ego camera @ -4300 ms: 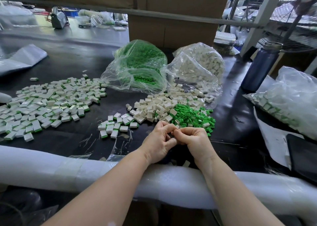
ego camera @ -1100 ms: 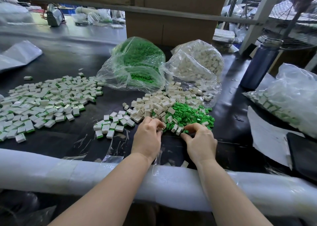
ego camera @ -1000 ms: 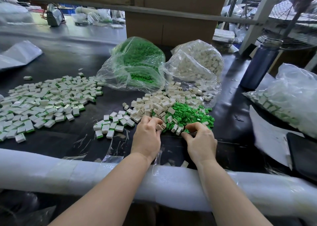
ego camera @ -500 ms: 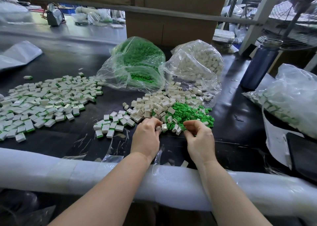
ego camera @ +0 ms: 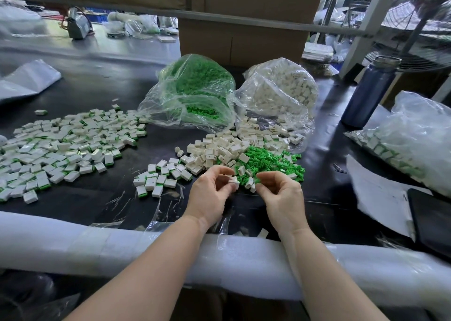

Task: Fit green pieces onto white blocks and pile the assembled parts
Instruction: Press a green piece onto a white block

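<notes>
My left hand (ego camera: 212, 194) pinches a white block (ego camera: 233, 181) between thumb and fingertips, just above the black table. My right hand (ego camera: 280, 194) is a little to its right, fingers curled and pinching a small green piece (ego camera: 257, 180). Right behind both hands lie a heap of loose white blocks (ego camera: 219, 150) and a heap of green pieces (ego camera: 271, 161). A small group of assembled parts (ego camera: 158, 177) lies left of my left hand, and a big spread of assembled parts (ego camera: 61, 145) covers the table's left side.
Clear bags of green pieces (ego camera: 195, 91) and white blocks (ego camera: 283, 89) stand behind the heaps. A blue bottle (ego camera: 368, 94) and a bag of assembled parts (ego camera: 410, 135) are at the right, with papers (ego camera: 380, 196) and a dark tablet (ego camera: 432, 218). A padded white rail (ego camera: 122, 242) runs along the near edge.
Both hands have drawn back from the heaps toward me and lifted slightly, the left now holding a white block and the right a green piece.
</notes>
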Motion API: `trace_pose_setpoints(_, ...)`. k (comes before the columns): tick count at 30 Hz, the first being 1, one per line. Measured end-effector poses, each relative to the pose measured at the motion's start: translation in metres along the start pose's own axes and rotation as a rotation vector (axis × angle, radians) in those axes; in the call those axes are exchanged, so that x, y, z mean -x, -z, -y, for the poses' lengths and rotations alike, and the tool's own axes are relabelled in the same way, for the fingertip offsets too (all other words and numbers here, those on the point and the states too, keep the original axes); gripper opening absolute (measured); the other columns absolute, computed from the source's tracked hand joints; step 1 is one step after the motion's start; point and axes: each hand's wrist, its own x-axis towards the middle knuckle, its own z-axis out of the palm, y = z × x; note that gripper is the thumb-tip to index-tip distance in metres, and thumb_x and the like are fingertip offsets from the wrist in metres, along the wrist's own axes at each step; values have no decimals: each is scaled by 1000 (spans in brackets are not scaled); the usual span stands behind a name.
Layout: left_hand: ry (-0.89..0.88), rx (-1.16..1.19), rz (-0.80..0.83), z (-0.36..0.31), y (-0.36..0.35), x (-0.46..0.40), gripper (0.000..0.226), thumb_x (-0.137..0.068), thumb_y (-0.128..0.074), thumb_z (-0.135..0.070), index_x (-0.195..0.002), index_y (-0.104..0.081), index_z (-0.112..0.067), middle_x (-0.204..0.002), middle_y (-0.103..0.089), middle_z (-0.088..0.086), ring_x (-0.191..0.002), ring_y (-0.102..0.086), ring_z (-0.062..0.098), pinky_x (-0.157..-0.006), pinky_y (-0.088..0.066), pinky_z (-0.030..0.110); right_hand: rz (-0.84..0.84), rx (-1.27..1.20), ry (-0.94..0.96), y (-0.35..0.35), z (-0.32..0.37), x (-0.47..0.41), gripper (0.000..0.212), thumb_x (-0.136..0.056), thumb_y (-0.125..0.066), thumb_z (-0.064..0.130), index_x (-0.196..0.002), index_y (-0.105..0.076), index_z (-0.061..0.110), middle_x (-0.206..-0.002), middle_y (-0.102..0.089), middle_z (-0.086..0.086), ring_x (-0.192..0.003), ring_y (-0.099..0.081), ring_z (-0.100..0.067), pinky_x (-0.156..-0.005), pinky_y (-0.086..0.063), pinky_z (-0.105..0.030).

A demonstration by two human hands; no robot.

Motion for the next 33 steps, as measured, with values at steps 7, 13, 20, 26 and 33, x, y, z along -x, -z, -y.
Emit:
trace_pose_setpoints(7, 72, 291, 107, -2, 1, 1, 13, -84, -63, -1, -86, -64, -14, -79, -67, 2, -72, -66, 7, -68, -52, 13, 115, -73, -18, -1, 0, 0, 25, -82, -65, -2, -76, -62, 23, -74, -64, 5, -66, -58, -1, -62, -46, -10)
trace_pose_setpoints(13, 79, 283, 206, -3, 1, 2, 11, -87, -59, -1, -86, -62, -12, -76, -63, 4, -69, -66, 8, -69, -55, 19, 152, -151, 16, 0, 3, 1, 31, -84, -61, -5, -75, -69, 24, -69, -67, 10, -66, -59, 1, -65, -47, -10)
trace_pose_setpoints(20, 58, 213, 247, -4, 2, 4, 13, -87, -60, -2, -84, -63, -15, -74, -65, 1, -63, -65, 3, -63, -51, 14, 130, -171, -13, 0, 4, 1, 25, -79, -68, -5, -74, -68, 20, -67, -68, 9, -64, -62, 1, -64, -47, -10)
trace_pose_setpoints(26, 60, 187, 228, -4, 3, 4, 13, -86, -62, -3, -84, -64, -16, -73, -66, 0, -63, -65, 4, -62, -51, 15, 146, -134, -11, 0, 7, 2, 28, -79, -67, -4, -70, -69, 21, -68, -68, 7, -64, -62, 1, -64, -48, -10)
trace_pose_setpoints(33, 46, 125, 224, -4, 3, 4, 12, -86, -61, 0, -85, -67, -11, -77, -66, 8, -61, -63, 6, -63, -52, 16, 159, -94, -72, 0, 4, 3, 21, -79, -67, -5, -75, -67, 16, -67, -65, -1, -61, -59, -6, -59, -48, -15)
